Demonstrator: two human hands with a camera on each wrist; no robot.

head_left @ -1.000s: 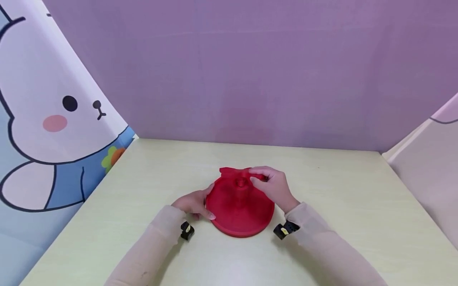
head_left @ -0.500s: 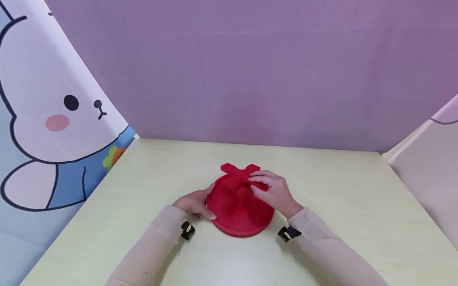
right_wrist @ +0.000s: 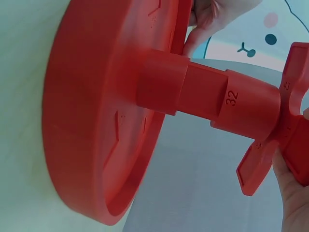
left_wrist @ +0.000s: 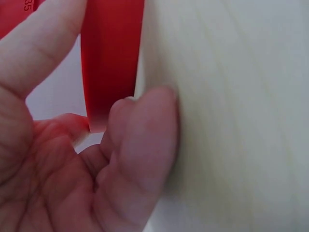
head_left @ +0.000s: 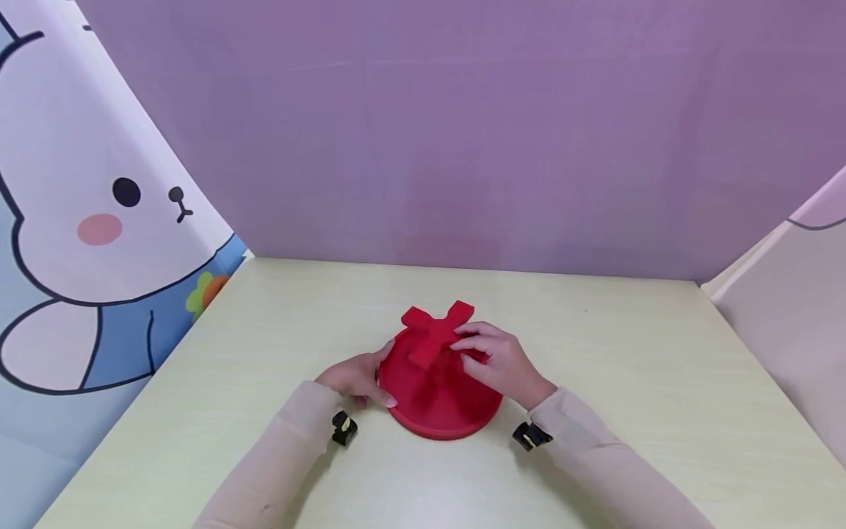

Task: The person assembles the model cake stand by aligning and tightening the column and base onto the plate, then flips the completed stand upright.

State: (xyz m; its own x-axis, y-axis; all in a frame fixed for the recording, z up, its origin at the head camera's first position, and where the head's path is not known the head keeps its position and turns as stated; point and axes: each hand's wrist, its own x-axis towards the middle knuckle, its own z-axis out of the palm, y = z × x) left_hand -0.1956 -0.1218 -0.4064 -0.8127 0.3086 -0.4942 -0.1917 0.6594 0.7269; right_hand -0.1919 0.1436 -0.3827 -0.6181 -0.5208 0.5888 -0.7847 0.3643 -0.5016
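Observation:
A red round base (head_left: 439,426) with a raised rim rests on the table. From its middle rises a post (right_wrist: 161,82). Over the post is a red cross-shaped piece (head_left: 436,333) whose sleeve (right_wrist: 251,104) bears the number 32. Sleeve and post line up and meet in the right wrist view, with a stepped, cut-away section between them. My right hand (head_left: 500,361) pinches one arm of the cross between thumb and fingers, partly hiding it. My left hand (head_left: 360,376) grips the base's left rim, thumb at the front and fingers around the side.
The pale table (head_left: 628,367) meets a purple panel (head_left: 463,147) at the back. On the left hangs a sheet with a cartoon animal (head_left: 73,184). A whitish panel (head_left: 800,316) closes the right side. Each wrist wears a small black camera.
The cross-shaped piece has come from a tilted pose behind the post to over it, its top now facing the head camera. My right hand shifted slightly with it; my left hand stayed on the rim.

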